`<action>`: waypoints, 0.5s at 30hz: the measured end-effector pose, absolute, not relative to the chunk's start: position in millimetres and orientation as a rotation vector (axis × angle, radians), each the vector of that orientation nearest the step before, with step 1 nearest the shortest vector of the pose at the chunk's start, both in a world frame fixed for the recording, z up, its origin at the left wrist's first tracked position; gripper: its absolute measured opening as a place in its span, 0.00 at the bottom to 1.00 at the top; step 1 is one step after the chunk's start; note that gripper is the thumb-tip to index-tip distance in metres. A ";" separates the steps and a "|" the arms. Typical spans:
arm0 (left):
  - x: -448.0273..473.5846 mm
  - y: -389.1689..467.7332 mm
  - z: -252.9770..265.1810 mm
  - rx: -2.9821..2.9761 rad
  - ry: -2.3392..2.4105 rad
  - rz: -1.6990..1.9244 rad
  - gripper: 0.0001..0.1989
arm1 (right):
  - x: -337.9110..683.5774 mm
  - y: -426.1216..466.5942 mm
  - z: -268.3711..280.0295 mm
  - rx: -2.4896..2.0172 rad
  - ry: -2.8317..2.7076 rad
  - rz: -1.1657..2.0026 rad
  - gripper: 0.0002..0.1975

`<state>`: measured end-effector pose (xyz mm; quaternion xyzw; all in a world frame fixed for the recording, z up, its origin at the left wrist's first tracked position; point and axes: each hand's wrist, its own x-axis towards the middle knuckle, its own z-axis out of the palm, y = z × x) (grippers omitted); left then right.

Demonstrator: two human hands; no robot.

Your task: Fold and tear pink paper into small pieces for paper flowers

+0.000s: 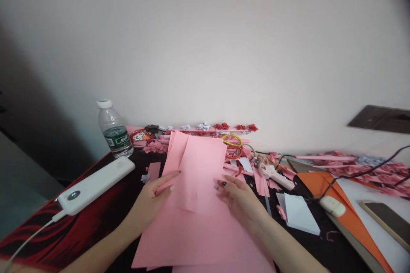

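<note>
A small pink paper sheet lies over a stack of larger pink sheets in front of me. My left hand rests at the small sheet's left side, index finger and thumb stretched apart, with the index fingertip by its edge. On the opposite side is my right hand, its fingers spread loosely near the right edge. Neither hand shows a clear grip on the paper. Behind the stack, red and white folded paper flowers sit in a row along the wall.
At the left stand a water bottle and a white power bank with a cable. A pink glue gun lies among paper scraps to the right. Beyond it are white paper pieces, an orange sheet and a phone.
</note>
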<state>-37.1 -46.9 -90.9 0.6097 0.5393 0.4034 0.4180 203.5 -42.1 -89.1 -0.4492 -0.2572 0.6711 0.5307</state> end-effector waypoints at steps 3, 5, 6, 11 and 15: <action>-38.7 -47.8 -90.4 1.546 1.359 1.002 0.23 | 199.9 -35.3 -88.8 -1.136 -0.716 1.646 0.14; -38.7 -48.3 -90.5 1.543 1.377 0.985 0.23 | 196.7 -31.8 -90.3 -1.186 -0.865 1.696 0.12; -38.3 -48.4 -90.5 1.542 1.383 0.983 0.23 | 195.0 -30.3 -91.3 -1.219 -0.972 1.693 0.12; -40.6 -48.9 -88.8 1.562 1.402 1.011 0.23 | 198.7 -21.8 -85.1 -1.364 -1.439 1.312 0.16; -55.7 -51.2 -82.0 1.630 1.477 0.970 0.22 | 228.5 -14.8 -59.1 -1.513 -1.846 0.363 0.13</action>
